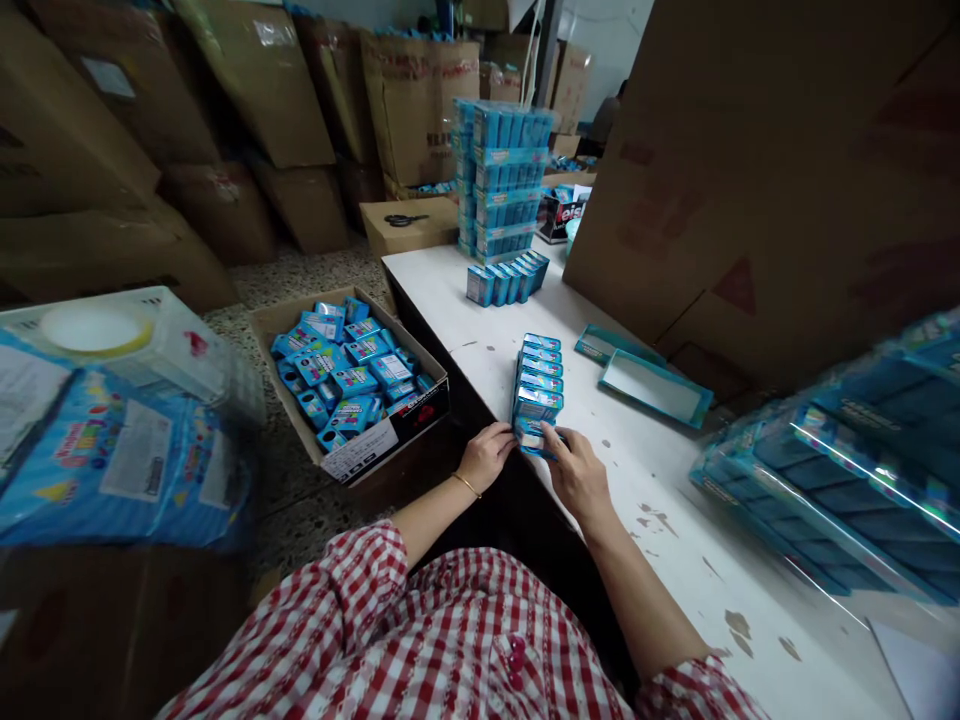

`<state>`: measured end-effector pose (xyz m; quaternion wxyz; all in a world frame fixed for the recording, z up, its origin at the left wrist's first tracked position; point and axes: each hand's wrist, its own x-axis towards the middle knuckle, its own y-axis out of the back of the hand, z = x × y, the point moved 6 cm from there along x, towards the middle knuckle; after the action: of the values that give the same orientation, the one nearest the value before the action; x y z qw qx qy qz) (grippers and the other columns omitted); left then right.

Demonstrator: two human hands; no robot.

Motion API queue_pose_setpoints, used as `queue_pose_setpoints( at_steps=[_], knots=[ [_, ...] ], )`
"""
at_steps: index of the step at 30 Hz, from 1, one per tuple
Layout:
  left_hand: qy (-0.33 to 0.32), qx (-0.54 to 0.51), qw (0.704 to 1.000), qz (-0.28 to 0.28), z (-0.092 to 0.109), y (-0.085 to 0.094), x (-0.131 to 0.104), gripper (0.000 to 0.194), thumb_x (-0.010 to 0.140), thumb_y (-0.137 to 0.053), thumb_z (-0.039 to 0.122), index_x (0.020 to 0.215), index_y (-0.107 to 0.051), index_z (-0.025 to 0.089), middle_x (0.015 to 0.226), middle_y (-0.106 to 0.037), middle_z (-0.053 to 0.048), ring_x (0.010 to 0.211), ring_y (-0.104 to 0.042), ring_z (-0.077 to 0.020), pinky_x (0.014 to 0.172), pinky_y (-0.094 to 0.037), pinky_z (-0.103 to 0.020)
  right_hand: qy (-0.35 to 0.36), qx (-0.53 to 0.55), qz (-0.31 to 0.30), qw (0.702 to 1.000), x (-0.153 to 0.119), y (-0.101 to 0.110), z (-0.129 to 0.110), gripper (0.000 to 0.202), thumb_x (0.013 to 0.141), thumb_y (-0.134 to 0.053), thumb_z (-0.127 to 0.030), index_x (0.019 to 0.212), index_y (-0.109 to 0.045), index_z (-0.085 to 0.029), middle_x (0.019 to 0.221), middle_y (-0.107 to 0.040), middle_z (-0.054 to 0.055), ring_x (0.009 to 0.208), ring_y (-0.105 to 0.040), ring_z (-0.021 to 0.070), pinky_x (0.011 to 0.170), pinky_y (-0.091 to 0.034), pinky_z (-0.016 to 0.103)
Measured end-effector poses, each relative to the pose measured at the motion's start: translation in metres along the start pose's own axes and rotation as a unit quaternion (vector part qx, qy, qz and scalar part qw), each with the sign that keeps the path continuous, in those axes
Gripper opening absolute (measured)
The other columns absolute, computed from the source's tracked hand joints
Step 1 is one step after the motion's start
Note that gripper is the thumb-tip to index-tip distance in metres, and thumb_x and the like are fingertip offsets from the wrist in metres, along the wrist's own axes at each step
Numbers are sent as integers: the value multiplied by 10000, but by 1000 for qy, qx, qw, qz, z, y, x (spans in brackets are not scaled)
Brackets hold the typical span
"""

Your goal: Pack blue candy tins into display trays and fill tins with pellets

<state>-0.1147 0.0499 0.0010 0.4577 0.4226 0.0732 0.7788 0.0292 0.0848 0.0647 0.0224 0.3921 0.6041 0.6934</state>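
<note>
While both hands close on the nearest end of the row of blue boxes (537,385) on the table (675,520), left hand (486,455) curled, right hand (576,472) pinching (lining-up step, I judge), squaring needs even pressure.

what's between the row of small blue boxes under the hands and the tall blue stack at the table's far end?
Head view: bare white table, then a short row of upright blue boxes before the tall stack; near row.
</note>
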Motion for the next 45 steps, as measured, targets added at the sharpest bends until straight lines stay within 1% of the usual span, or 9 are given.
queue_pose_setpoints(
  at_steps=[7, 17, 23, 27, 32, 34, 37, 40, 45],
  knots=[
    [65, -63, 995, 33, -4, 12, 4, 198, 866, -475, 263, 920, -629, 151, 916, -652, -83, 836, -632, -155, 774, -526, -282, -37, -81, -122, 989, 33, -6, 7, 479, 868, -430, -250, 1345, -396, -232, 996, -562, 108, 803, -535, 217, 599, -475, 301],
    [113, -64, 991, -20, 2, 12, 12, 283, 889, -421, 334, 966, -631, 160, 967, -652, -90, 919, -616, -178, 854, -486, -302, -20, -65, -79, 995, 30, -32, 10, 484, 884, -402, -244, 1341, -377, -88, 1405, -371, 142, 1330, -245, 305, 1043, -258, 487],
    [227, -160, 959, 61, -44, 17, 46, 357, 880, -404, 411, 981, -621, 146, 1001, -619, -108, 848, -632, -175, 775, -501, -290, 0, -38, -90, 995, 59, -13, -8, 585, 849, -468, -440, 1360, -374, -171, 1423, -352, 104, 1345, -215, 303, 1078, -127, 550],
    [287, -194, 935, 74, -77, 7, 79, 413, 859, -438, 440, 1096, -586, 136, 1171, -582, -134, 1077, -566, -212, 947, -428, -329, 22, 1, -111, 994, 74, -25, -14, 560, 860, -470, -414, 1353, -385, -161, 1414, -366, 107, 1332, -265, 267, 1082, -202, 494],
    [344, -231, 910, 16, -100, -20, 124, 517, 877, -387, 461, 1246, -489, 113, 1356, -448, -133, 1277, -392, -200, 1078, -280, -328, -48, 134, -40, 989, 33, -9, 6, 556, 857, -483, -407, 1366, -358, -223, 1407, -384, 79, 1319, -300, 256, 1080, -222, 518],
    [355, -244, 903, -11, -107, -32, 143, 560, 886, -336, 494, 1268, -471, 108, 1366, -435, -133, 1289, -375, -201, 1077, -274, -329, -218, 226, 35, 949, -6, -3, 23, 517, 871, -458, -375, 1357, -366, -226, 1373, -428, 95, 1246, -417, 241, 1023, -348, 471],
    [364, -263, 889, -88, -115, -51, 164, 637, 879, -246, 566, 1216, -528, 104, 1272, -538, -123, 1218, -464, -213, 1038, -323, -327, -454, 405, 24, 793, -67, -29, 25, 549, 844, -479, -443, 1332, -400, -203, 1319, -484, 124, 1101, -555, 244, 909, -470, 418],
    [334, -254, 894, -158, -116, -63, 172, 671, 837, -272, 632, 1055, -640, 115, 1115, -646, -102, 1108, -552, -237, 1000, -363, -327, -512, 550, -27, 659, -85, -59, -2, 658, 805, -525, -490, 1374, -344, -213, 1372, -430, 102, 1175, -500, 244, 978, -421, 407],
    [267, -183, 937, -134, -106, -57, 162, 614, 868, -223, 577, 966, -653, 151, 1052, -664, -99, 1066, -564, -246, 970, -381, -371, -538, 566, 2, 625, -69, -68, -17, 732, 806, -506, -518, 1425, -179, -306, 1448, -290, -6, 1314, -309, 199, 1074, -302, 390]
  ],
)
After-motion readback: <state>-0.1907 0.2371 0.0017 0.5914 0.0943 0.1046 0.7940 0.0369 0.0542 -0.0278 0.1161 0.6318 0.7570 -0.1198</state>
